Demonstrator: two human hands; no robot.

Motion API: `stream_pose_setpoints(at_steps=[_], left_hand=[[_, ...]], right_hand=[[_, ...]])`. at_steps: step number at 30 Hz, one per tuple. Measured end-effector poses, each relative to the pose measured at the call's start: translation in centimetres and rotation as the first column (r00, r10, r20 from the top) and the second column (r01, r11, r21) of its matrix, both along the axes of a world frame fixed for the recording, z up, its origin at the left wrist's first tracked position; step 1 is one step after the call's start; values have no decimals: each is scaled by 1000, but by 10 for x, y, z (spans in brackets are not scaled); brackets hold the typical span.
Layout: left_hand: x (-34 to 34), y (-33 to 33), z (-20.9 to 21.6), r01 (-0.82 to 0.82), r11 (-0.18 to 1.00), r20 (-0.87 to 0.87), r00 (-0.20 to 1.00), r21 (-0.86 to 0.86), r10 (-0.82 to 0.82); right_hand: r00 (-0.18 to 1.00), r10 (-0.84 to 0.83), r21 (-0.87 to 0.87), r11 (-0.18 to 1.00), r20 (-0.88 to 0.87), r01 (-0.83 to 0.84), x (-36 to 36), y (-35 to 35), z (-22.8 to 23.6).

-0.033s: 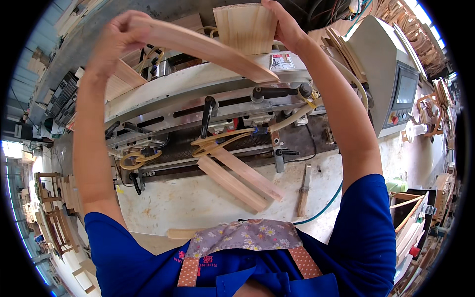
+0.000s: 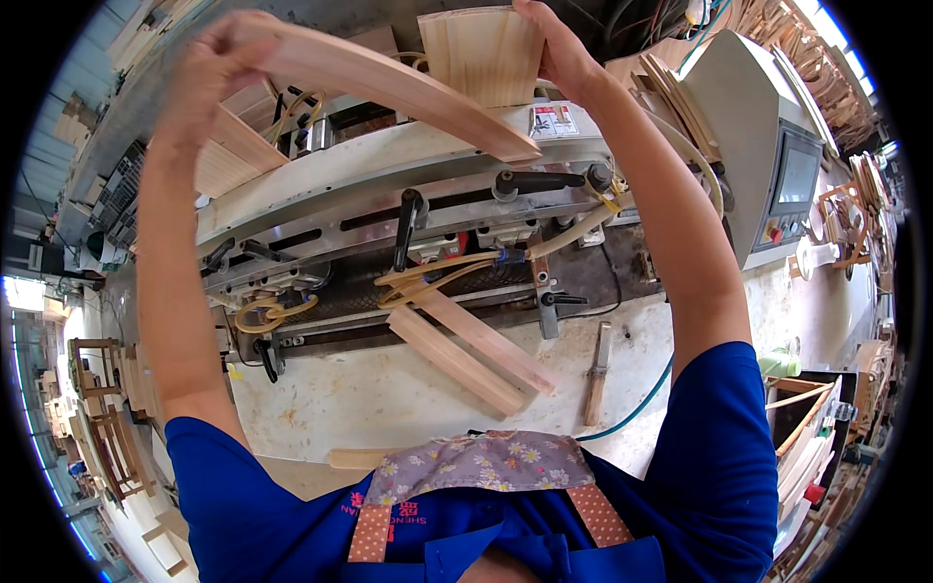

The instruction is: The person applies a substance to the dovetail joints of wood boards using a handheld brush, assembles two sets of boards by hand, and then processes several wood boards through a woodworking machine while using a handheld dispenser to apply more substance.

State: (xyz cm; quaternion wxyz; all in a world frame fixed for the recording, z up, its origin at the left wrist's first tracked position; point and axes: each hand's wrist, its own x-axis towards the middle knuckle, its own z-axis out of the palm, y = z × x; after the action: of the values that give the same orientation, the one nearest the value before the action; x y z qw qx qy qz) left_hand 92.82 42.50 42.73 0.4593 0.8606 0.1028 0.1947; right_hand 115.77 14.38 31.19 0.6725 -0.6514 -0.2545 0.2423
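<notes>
My left hand [image 2: 228,66] is raised at the upper left, slightly blurred, with its fingers closed on one end of a long wooden slat [image 2: 389,83]. The slat slants down to the right across the front of the machine [image 2: 408,146]. At the top, my right hand [image 2: 564,49] grips the right edge of a pale wooden board [image 2: 486,58], which stands on the far side of the machine's white rail. Some of that hand's fingers are hidden behind the board. Two more slats [image 2: 457,360] lie side by side on the white surface below the machine's black clamp levers [image 2: 408,228].
A grey control box with a screen [image 2: 797,175] stands at the right. Yellow air hoses [image 2: 437,277] loop over the machine's front. A narrow wooden piece [image 2: 598,374] and a blue hose [image 2: 637,413] lie on the white worktop [image 2: 321,398]. Another board [image 2: 238,155] rests at the left.
My left hand has moved slightly left and up, carrying the slat with it. My right hand and the board stay in place.
</notes>
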Motion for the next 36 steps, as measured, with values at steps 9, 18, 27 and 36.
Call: stream_pose_setpoints(at_steps=[9,18,27,36], left_hand=[[-27,-3,83,-188,870,287,956,456,57],[70,-30,-25,274,957,-184,950,95,-254],[93,-54,-80,278,933,-110,945,-229,-308],[89,-69,-121,218,940,-100,963,-262,-251]], right_hand=[[998,43,-10,999,-53,-43,2,-1,3],[997,44,-18,999,-68,-46,-4,4,7],[999,0,-23,1000,-49,-1,-5,0,7],[997,34,-3,999,-76,-34,-8,1,10]])
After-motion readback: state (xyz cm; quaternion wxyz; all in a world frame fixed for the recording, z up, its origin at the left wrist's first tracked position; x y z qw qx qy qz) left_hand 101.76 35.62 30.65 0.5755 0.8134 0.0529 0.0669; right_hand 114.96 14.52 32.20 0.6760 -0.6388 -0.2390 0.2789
